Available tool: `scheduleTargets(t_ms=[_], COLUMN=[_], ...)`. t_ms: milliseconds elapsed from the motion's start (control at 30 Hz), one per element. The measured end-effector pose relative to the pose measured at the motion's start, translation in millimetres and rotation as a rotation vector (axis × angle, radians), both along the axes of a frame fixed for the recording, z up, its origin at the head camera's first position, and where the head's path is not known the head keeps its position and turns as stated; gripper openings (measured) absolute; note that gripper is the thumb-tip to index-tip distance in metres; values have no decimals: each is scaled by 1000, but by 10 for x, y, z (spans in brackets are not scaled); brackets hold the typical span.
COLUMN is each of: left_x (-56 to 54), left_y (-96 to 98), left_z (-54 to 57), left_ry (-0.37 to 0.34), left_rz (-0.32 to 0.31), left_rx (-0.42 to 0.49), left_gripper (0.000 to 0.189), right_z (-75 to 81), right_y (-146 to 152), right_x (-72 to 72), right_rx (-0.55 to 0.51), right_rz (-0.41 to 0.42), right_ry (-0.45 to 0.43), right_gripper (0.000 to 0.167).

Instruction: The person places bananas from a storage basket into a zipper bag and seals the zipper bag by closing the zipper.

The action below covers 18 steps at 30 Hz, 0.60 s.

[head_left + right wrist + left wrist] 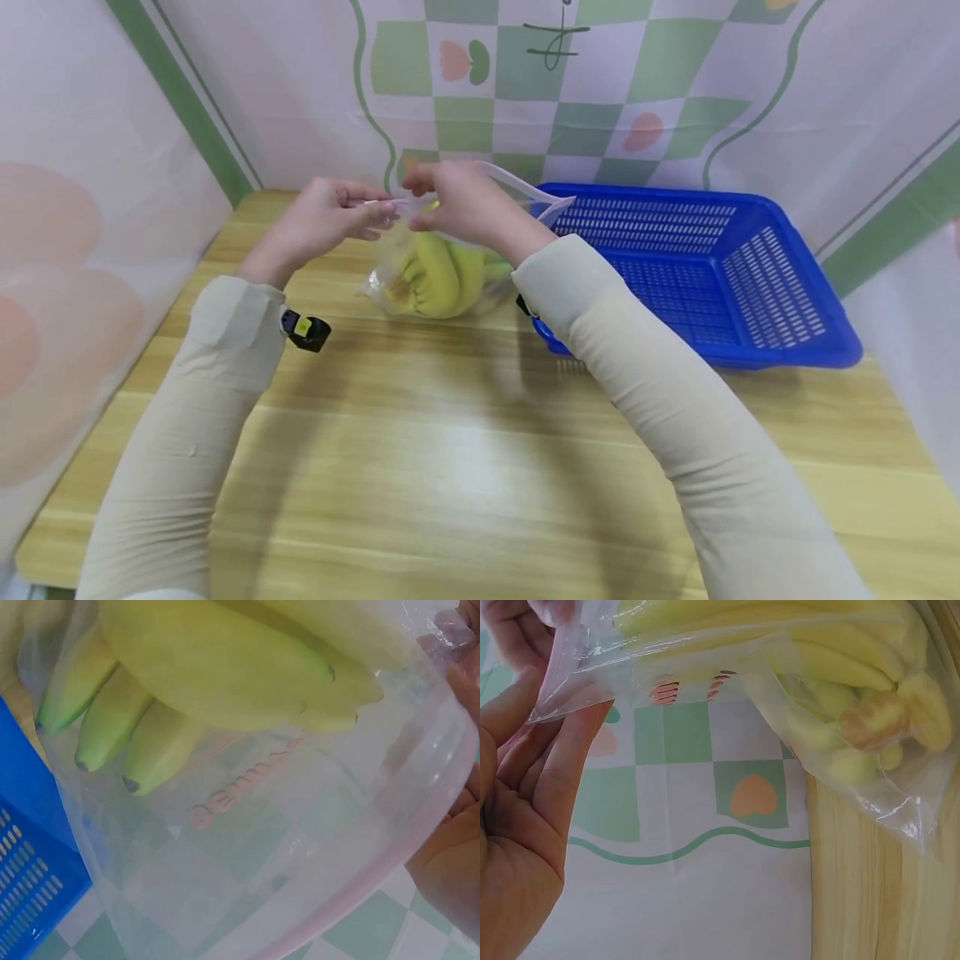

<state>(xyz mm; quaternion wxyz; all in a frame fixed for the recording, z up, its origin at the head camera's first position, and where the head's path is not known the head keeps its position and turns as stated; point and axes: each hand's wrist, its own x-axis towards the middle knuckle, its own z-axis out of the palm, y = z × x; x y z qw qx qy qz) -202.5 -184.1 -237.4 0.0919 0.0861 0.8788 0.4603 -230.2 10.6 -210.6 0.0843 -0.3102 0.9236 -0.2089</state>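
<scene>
A clear zip bag (pixel 247 877) with a pinkish zip strip and pink lettering holds a bunch of yellow bananas (pixel 438 279). My left hand (pixel 330 212) pinches the left end of the strip between thumb and fingers. Over the bag's mouth is my right hand (pixel 468 200), its thumb and fingers apart close to the left fingertips. In the right wrist view the bag's mouth (pixel 360 889) bows open, its far corner standing free of both hands. Through the film in the left wrist view show the bananas' brown stem ends (pixel 877 720).
A blue perforated plastic basket (pixel 821 342) stands at the back right of the wooden table (pixel 420 483), beside the right forearm. A patterned curtain (pixel 517 75) hangs behind the table. Black wrist cameras (pixel 307 331) sit at the cuffs.
</scene>
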Motion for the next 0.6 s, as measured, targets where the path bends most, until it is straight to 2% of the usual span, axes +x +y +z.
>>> scheduleTargets(t_ms=[200,300,467,600], left_x=[12,19,29,8], left_y=[-1,-37,-115,-130], left_z=[12,22,-6,-56], left_ry=[-18,-34,-19,32], left_rz=[21,35,18,-21], left_rx=[-1,-14,-4,30], left_gripper=[40,43,42,40], right_z=[-35,-48,-71,-83], right_y=[7,20,20,-13], right_x=[-10,-27,-50,-41], right_rx=[-5,-10,-29,-55], right_rz=[16,18,15,33], right_ry=[0,-15,-52,-87], right_gripper=[32,28,32,44])
